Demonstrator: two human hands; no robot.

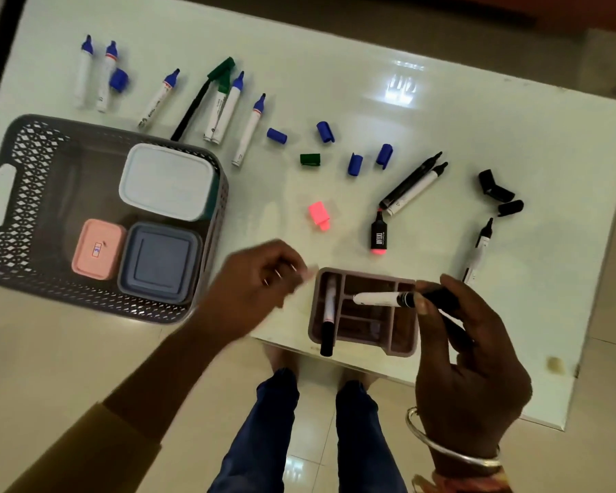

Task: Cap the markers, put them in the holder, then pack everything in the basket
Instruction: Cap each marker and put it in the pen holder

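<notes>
Since the holder (370, 345) sits at the near edge of the table (441, 112), we see the right hand (473, 354) pinching a capped marker (377, 298) by its cap end, poised over the compartments beside the marker already inside (329, 307). The left hand (253, 290) hovers blurred, fingers loosely curled, seemingly empty. Loose caps (355, 164) lie beyond; the basket (0, 266) waits on the left.

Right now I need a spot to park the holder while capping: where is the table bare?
Bare: far right of the table, beyond the black caps; and between basket and pink cap. Crowded: the far-left marker row.
</notes>
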